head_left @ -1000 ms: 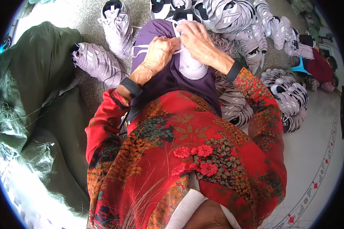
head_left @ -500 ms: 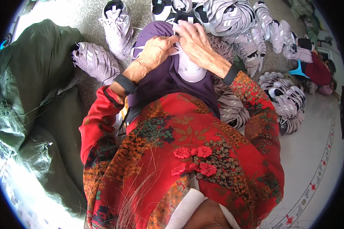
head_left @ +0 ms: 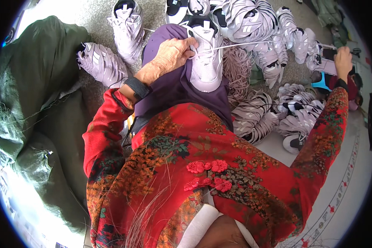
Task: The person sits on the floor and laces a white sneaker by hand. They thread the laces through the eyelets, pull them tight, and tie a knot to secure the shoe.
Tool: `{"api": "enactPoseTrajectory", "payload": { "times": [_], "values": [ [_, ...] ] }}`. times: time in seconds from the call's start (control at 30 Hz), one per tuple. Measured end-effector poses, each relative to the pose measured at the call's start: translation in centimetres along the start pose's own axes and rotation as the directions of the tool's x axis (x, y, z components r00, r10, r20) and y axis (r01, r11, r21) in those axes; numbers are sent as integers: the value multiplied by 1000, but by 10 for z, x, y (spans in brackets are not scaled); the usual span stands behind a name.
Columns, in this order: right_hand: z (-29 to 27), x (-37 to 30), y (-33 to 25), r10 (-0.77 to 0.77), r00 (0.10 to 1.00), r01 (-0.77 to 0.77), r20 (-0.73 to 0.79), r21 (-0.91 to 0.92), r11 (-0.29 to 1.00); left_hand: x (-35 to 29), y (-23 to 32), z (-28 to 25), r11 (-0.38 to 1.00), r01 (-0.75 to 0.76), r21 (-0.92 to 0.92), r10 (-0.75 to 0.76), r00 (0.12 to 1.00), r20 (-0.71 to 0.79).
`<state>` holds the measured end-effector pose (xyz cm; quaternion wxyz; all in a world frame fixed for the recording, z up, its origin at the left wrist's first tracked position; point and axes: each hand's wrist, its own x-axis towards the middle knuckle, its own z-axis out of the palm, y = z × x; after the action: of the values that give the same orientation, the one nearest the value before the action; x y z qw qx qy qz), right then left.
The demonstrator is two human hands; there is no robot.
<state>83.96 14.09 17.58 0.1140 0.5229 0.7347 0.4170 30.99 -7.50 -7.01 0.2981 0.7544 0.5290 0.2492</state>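
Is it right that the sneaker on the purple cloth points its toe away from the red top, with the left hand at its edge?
Not quite: the head view shows the sneaker on the purple cloth pointing its toe toward the red top, with the left hand at its edge.

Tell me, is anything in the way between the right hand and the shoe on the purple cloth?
Nothing visible blocks the way: the lace runs straight from the shoe toward the right hand, passing in front of other shoes.
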Motion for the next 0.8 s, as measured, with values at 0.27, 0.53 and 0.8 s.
{"api": "enactPoseTrajectory", "payload": {
  "times": [0.27, 0.53, 0.8],
  "values": [
    [46, 3, -10, 468, 811, -577, 353, 620, 532, -11, 17, 16, 867, 240, -436, -234, 970, 68],
    [-23, 19, -57, 20, 972, 18, 236, 7, -1000, -8, 57, 14, -52, 373, -926, -695, 652, 301],
    [31, -16, -29, 324, 730, -156, 602, 607, -779, -17, 57, 27, -628, -139, -765, -626, 675, 391]
  ]
}}
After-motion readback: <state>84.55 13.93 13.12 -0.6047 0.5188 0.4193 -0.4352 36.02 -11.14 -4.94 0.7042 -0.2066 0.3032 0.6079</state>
